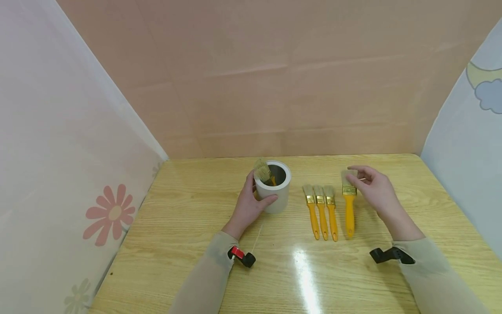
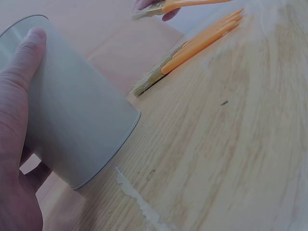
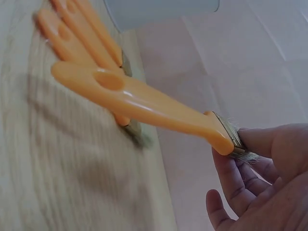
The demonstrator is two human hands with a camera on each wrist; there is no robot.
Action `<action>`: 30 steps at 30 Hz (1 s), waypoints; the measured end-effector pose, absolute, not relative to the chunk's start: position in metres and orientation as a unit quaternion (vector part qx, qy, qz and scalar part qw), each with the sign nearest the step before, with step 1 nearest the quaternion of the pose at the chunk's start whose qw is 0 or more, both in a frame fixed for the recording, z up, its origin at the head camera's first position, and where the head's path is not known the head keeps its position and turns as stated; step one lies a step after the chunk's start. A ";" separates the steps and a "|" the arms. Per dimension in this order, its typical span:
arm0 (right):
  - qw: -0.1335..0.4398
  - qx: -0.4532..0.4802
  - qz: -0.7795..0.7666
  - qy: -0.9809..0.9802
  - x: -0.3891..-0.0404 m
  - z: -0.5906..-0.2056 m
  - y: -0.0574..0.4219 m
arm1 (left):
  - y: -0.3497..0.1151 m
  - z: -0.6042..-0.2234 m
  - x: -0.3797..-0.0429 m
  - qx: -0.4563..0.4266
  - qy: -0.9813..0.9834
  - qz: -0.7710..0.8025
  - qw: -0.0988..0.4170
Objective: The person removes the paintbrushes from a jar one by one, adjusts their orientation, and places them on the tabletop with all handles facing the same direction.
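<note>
1. Pinching the wide brush (image 1: 349,213) up by its bristles, the right hand (image 1: 376,187) had it off the tabletop (image 1: 176,226), and here was the line that counted: the can (image 1: 280,203) stood across to the left, open end up!
2. The wide brush's long axis ran near to far, bristles away, handle toward the person; three narrower brushes (image 1: 322,218) lay side by side in between.
3. And the left hand (image 1: 251,203), much the nearer to the can, was curled round its side, thumb across the front.
4. Hidden: most of the left fingers, plus most of the leaning brush's (image 1: 262,170) handle inside the can. Any others in there? Impossible to tell!
</note>
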State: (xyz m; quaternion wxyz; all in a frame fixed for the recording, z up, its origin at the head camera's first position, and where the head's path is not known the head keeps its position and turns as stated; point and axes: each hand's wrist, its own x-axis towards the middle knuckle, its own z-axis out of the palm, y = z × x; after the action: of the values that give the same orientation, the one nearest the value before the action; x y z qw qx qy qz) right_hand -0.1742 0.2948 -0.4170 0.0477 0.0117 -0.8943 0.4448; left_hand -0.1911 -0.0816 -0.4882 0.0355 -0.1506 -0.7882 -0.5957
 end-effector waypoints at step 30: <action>-0.025 0.014 0.397 -0.917 -0.194 -0.458 0.308 | -0.082 -0.489 -0.191 -0.155 -0.789 -0.593 0.040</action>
State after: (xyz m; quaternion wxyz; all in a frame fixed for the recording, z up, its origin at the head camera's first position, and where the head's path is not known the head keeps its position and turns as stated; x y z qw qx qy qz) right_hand -0.1939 0.3080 -0.4583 -0.0249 0.0137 -0.9172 0.3973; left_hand -0.1913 -0.0820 -0.4886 0.0398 -0.1554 -0.7888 -0.5934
